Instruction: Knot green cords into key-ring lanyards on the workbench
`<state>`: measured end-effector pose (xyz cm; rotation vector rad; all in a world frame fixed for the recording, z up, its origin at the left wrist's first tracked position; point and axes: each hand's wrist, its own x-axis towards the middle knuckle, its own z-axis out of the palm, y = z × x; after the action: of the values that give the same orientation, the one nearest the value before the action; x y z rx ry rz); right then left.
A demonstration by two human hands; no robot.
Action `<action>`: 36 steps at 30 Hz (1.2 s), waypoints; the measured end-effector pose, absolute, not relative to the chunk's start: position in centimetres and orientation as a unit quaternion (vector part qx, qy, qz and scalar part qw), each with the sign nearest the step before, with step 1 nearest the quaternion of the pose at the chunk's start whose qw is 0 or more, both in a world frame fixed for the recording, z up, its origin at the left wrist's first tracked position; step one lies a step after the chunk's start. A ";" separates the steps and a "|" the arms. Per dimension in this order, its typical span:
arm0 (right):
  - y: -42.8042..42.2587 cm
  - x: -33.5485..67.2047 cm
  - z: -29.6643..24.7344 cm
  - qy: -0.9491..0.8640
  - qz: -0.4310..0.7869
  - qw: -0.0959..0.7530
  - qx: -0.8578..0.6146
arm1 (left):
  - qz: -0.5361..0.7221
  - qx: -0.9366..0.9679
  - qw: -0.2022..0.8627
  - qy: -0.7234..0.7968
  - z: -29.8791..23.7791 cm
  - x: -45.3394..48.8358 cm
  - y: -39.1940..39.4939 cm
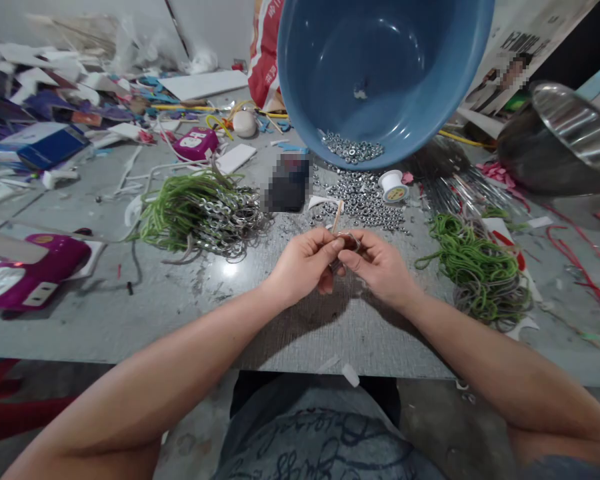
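My left hand (307, 260) and my right hand (383, 267) meet over the table, fingertips pinched together. Between them is a thin grey-brown cord (353, 241) with a shiny bit on it; the fingers cover most of it. A thin tan strip (338, 215) sticks up by the left fingertips. Just beyond lie many small silver metal beads (365, 200) and a white thread spool (394, 186). To the left rests a bundle of green and grey cords (180, 207) carrying silver pieces (225, 220). Loose green and grey cords (480, 267) are heaped on the right.
A large blue basin (380, 73) leans at the back, with more beads inside its lower rim. A dark pixelated object (287, 183) lies before it. Purple power strips (45, 270) and scraps (35, 87) cover the left; a steel bowl (555, 147) stands tilted at right.
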<state>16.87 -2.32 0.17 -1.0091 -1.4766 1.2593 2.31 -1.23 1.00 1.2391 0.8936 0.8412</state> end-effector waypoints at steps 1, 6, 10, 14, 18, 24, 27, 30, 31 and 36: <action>-2.4 16.8 0.3 -0.592 0.518 0.460 -0.412 | 0.367 0.545 0.642 0.395 1.0 2.4 -1.3; -2.4 17.1 0.3 -0.535 0.553 0.475 -0.427 | 0.364 0.551 0.642 0.390 0.9 2.5 -1.3; -1.7 17.7 0.1 -0.489 0.562 0.485 -0.458 | 0.349 0.542 0.666 0.377 0.7 2.5 -1.2; -0.6 18.1 0.5 -0.463 0.557 0.491 -0.484 | 0.325 0.539 0.669 0.395 1.0 2.4 -1.0; 1.1 17.6 1.4 -0.479 0.568 0.476 -0.471 | 0.310 0.557 0.635 0.437 1.8 2.3 -0.6; 3.0 16.6 1.6 -0.455 0.556 0.516 -0.466 | 0.397 0.738 0.208 0.504 0.7 2.0 -1.2; 3.2 16.7 1.1 -0.437 0.567 0.514 -0.473 | 0.307 0.864 0.007 0.399 -0.5 2.3 -2.7; 3.5 16.7 0.7 -0.429 0.571 0.509 -0.480 | 0.193 0.926 -0.032 0.322 -1.1 2.8 -4.4; 3.7 16.7 0.5 -0.428 0.571 0.508 -0.482 | 0.173 0.939 -0.033 0.295 -1.2 2.8 -4.9; 4.4 16.9 0.0 -0.429 0.584 0.496 -0.480 | 0.141 0.984 0.001 0.110 -1.3 2.1 -7.1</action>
<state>16.89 4.38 -0.03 -1.1618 -1.0385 1.4140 2.10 -7.07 -1.25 3.0898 0.3467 0.4418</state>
